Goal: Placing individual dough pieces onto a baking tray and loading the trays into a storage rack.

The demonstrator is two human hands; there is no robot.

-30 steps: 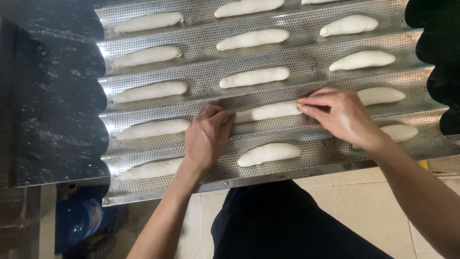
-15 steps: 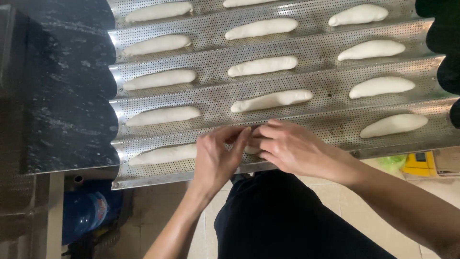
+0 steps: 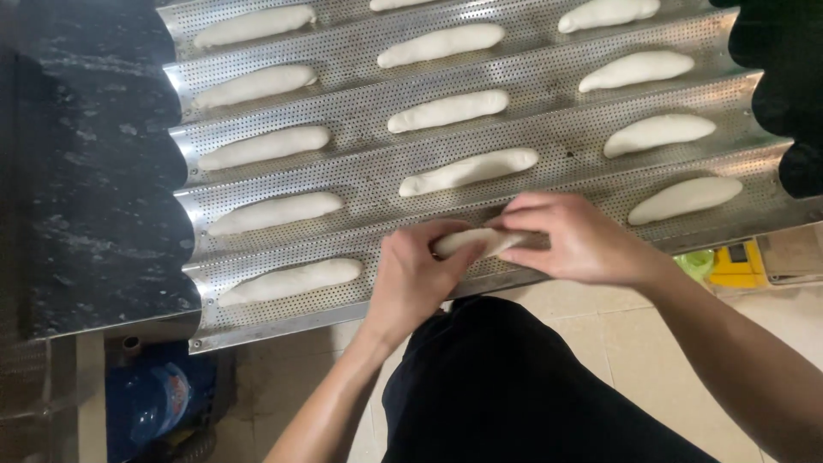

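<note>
Both hands have slid down to the tray's nearest groove since half a second ago, and they're now working one dough piece [image 3: 470, 241] at lower centre of the frame. Left hand [image 3: 414, 279] cups its left end, fingers curled around it. Right hand [image 3: 576, 237] covers the right end, fingers closed over the top, so I think it's pinched between both, though the far end is hidden. That dough sits in the front channel of the perforated metal tray [image 3: 549, 90], which rests on a dark speckled surface [image 3: 94, 171]. Another shaped loaf [image 3: 290, 281] lies in the same groove to the left, and a blue bottle [image 3: 146, 403] shows at lower left.
</note>
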